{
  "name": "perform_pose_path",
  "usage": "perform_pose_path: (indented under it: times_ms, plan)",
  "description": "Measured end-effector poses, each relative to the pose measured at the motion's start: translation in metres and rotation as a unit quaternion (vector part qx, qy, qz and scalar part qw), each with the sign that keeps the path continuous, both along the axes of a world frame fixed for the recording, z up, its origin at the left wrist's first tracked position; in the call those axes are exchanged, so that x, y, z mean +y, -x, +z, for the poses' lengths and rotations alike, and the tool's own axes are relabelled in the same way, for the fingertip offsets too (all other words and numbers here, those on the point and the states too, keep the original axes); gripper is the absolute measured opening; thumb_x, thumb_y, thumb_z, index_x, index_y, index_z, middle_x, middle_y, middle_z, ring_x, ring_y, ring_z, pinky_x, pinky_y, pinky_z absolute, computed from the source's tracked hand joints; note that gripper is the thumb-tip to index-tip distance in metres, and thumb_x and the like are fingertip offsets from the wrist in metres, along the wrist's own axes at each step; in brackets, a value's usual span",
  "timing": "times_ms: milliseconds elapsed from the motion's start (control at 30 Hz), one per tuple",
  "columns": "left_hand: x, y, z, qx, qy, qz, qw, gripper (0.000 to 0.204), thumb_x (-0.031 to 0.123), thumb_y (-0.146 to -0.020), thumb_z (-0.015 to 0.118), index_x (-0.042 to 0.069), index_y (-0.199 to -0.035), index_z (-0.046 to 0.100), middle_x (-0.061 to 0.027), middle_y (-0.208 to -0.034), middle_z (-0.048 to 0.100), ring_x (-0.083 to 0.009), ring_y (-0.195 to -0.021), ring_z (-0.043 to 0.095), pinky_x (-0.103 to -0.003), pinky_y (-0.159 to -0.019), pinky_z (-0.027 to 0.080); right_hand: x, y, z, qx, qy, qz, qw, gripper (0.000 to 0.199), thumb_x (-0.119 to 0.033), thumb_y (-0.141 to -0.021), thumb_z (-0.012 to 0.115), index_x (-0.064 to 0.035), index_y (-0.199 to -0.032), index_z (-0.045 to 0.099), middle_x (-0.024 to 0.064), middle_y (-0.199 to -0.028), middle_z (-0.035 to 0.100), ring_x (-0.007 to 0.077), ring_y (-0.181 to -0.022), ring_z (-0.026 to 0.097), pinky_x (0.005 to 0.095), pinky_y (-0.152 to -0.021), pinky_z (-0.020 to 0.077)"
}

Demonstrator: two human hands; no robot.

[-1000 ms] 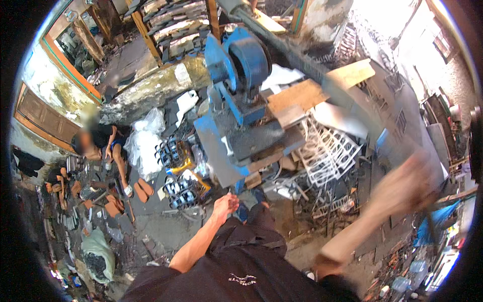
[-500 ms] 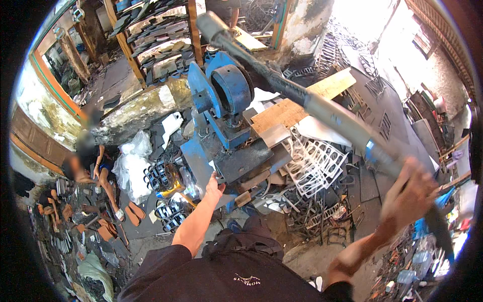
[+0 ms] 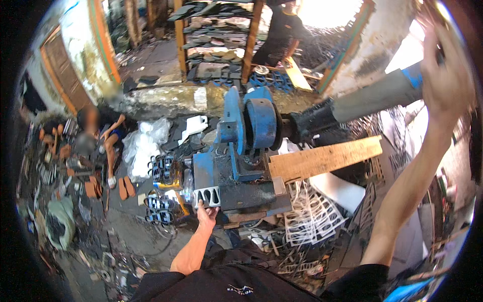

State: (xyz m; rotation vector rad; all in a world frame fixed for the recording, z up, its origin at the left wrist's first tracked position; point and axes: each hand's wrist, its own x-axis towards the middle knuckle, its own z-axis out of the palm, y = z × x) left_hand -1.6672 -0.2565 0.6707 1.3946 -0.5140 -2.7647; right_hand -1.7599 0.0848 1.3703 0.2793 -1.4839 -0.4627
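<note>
Two hands: left hand (image 3: 206, 210) under grey punched sheet (image 3: 207, 196), right hand (image 3: 445, 75) on long lever (image 3: 375, 95).

Single head-worn fisheye view, upright and unmirrored, looked steeply down and forward from above the person's chest. Forearms entered from the lower edge. The blue press machine (image 3: 246, 151) sat near centre at arm's reach; the wooden shelving (image 3: 216, 30) lay farther off at top. Edges bowed toward the rim.

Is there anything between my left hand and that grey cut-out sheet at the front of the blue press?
Nothing visible. The left hand is already touching the lower edge of the grey cut-out sheet, which lies on the blue press. The right hand is up on the long grey lever.
</note>
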Motion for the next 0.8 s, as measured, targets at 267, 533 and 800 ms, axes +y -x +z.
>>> perform_pose_path:
  times_ms: [267,533,800]
  plan:
    - [0.030,-0.016,-0.002,0.043,0.139,0.021,0.989,0.089,0.021,-0.096,0.065,0.021,-0.158,0.001,-0.0122,-0.143,0.046,-0.0363,-0.120,0.054,-0.055,-0.092,0.053,-0.114,-0.015,-0.339,-0.373,0.274,0.483,0.743,0.020,-0.018,-0.099,0.056,0.0014,-0.104,0.056,0.0162,-0.096,0.056,0.0304,-0.091,0.054,0.0443,-0.085,0.0451]
    - [-0.003,-0.098,-0.034,0.110,0.087,0.066,0.988,0.021,0.006,-0.095,0.066,0.001,-0.115,0.065,-0.0123,-0.099,0.070,-0.0239,-0.088,0.069,-0.041,-0.086,0.057,-0.269,-0.063,-0.599,-0.847,0.129,0.244,0.455,0.051,-0.024,-0.091,0.067,0.0143,-0.123,0.054,0.0338,-0.115,0.062,0.0527,-0.103,0.064,0.0529,-0.087,0.0572]
    - [0.017,-0.080,-0.042,0.160,0.057,0.096,0.981,0.015,0.014,-0.096,0.064,0.001,-0.103,0.068,-0.0083,-0.098,0.071,-0.0223,-0.091,0.066,-0.040,-0.086,0.053,-0.282,-0.055,-0.645,-0.835,-0.081,0.207,0.504,0.036,-0.019,-0.073,0.076,0.0097,-0.095,0.074,0.0301,-0.109,0.069,0.0476,-0.106,0.066,0.0487,-0.088,0.0589]
